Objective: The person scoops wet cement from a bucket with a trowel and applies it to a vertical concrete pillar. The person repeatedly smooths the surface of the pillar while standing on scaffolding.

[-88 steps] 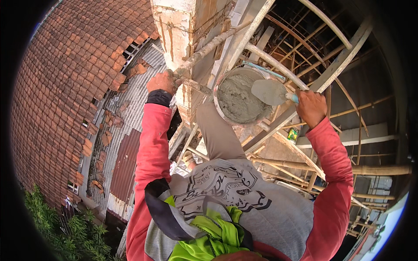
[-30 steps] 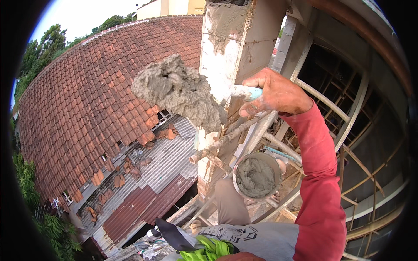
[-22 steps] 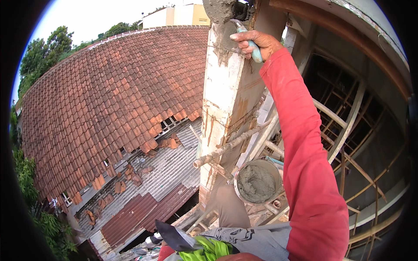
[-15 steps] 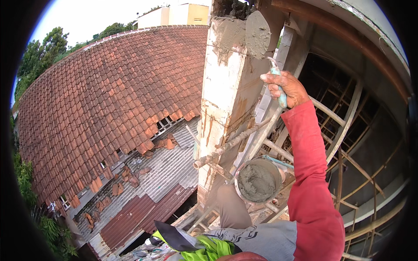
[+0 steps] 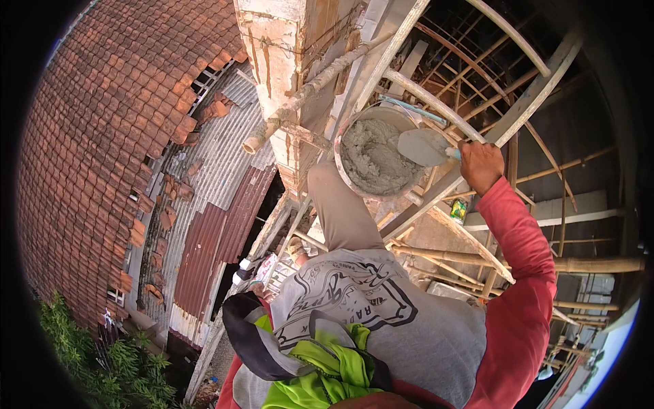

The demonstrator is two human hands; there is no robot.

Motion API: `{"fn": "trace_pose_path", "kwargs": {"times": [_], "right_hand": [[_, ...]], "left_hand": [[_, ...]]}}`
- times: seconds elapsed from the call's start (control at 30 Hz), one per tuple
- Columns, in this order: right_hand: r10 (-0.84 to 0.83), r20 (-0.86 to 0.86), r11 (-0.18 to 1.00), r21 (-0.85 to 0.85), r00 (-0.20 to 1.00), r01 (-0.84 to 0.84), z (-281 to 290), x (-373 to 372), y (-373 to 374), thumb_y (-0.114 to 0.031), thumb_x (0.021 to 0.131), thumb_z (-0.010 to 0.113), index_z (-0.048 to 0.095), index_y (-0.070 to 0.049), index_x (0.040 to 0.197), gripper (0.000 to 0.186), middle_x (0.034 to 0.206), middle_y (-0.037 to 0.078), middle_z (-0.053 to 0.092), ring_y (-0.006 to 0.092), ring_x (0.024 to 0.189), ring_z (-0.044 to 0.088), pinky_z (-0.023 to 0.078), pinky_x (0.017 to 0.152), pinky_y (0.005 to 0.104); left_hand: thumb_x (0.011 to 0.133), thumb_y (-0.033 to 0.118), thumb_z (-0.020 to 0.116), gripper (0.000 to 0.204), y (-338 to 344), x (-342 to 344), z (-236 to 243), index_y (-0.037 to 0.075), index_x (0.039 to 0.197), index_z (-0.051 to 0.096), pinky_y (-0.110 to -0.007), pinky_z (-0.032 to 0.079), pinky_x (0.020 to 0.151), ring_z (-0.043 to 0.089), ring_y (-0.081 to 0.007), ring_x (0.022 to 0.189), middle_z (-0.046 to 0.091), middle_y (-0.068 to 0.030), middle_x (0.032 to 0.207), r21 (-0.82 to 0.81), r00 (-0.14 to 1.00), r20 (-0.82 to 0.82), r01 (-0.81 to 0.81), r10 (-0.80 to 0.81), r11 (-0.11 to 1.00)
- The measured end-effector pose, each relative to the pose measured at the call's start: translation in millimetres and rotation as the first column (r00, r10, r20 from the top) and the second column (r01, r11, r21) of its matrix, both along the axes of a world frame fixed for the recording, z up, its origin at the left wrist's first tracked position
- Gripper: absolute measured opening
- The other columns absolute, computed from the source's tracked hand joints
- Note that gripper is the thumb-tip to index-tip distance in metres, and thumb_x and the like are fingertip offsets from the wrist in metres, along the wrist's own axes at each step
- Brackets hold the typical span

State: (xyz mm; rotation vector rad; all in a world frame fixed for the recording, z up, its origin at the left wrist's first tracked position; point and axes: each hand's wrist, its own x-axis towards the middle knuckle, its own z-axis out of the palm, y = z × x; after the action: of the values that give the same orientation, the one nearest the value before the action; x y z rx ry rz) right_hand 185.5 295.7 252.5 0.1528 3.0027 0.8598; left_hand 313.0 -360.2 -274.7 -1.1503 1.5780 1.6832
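My right hand [image 5: 481,166] is closed round the light blue handle of a trowel [image 5: 424,148]. The trowel's rounded blade is over the right side of a bucket [image 5: 343,172], at the grey wet mortar [image 5: 376,155] inside; whether its tip digs in is hard to tell. A thin grey film coats the blade. The bucket stands on the scaffold, just beyond my bent knee. Of my left arm only a bit of red sleeve shows at the lower edge, and the hand is out of view.
A concrete column [image 5: 272,61] rises left of the bucket, with a bamboo pole [image 5: 320,80] jutting across it. Wooden scaffold rails [image 5: 436,102] and bamboo poles [image 5: 470,258] surround the bucket on the right. Far below left lie a tiled roof [image 5: 102,129] and corrugated sheets [image 5: 218,204].
The trowel has come down from the column's upper face to the bucket, my right hand with it. The view has tilted downward, and the column top has left the picture.
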Motion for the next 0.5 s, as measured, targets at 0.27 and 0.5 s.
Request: {"fn": "trace_pose_path", "kwargs": {"times": [0.27,0.5], "right_hand": [[-0.136,0.349,0.907,-0.332,0.927,0.258,-68,-71,-47,-0.016,0.085,0.069,0.077,-0.003,0.105,0.025,0.108,0.02,0.076,0.036,0.102,0.074,0.057,0.089,0.0496],[-0.134,0.432,0.825,-0.45,0.892,0.341,-52,-32,-5,-0.025,0.076,0.077,0.079,-0.01,0.11,0.037,0.103,0.019,0.077,0.0381,0.101,0.074,0.057,0.089,0.051]], "left_hand": [[0.101,0.036,0.056,0.028,4,-5,-18,0.014,0.111,0.069,-0.058,0.059,0.063,0.072,-0.0361,0.079,0.07,-0.0076,0.103,0.086,0.987,0.057,-0.157,0.153,0.984],[0.099,0.035,0.06,0.029,0,18,-1,0.014,0.117,0.068,-0.056,0.06,0.074,0.071,-0.0362,0.093,0.071,-0.0055,0.112,0.003,0.991,0.11,-0.071,0.07,0.997]]}}
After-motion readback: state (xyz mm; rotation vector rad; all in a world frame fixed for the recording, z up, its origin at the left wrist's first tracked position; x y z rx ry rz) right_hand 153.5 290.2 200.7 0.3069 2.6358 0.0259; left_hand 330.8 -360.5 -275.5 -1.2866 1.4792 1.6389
